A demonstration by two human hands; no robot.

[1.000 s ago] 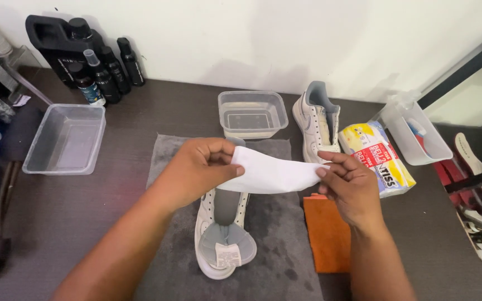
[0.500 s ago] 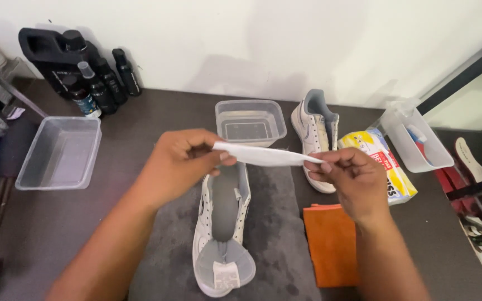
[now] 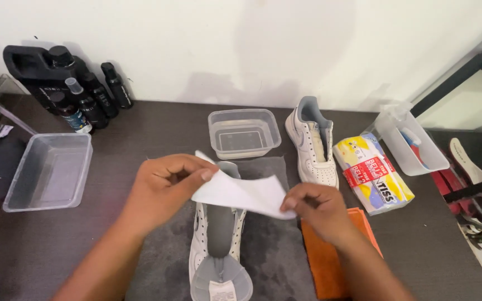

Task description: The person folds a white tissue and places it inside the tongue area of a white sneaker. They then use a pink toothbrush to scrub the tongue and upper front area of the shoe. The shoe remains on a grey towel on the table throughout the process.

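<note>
Holding a white sheet (image 3: 241,194) stretched between both hands, a person works over a dark worktop (image 3: 419,245). The left hand (image 3: 165,189) has its fingers (image 3: 196,173) pinching the sheet's upper left corner; the right hand (image 3: 316,209) has its fingers (image 3: 292,203) pinching the lower right edge. Directly beneath the fingers, a white shoe (image 3: 218,245) lies on a grey mat (image 3: 274,251), its tongue pulled open. Just under the right hand's fingers sits an orange cloth (image 3: 324,262). Beyond the fingers stand a clear tub (image 3: 245,132) and a second white shoe (image 3: 311,145); right of them lies a tissue pack (image 3: 372,173); well to the left, another clear tub (image 3: 48,170) and black bottles (image 3: 79,95)
</note>
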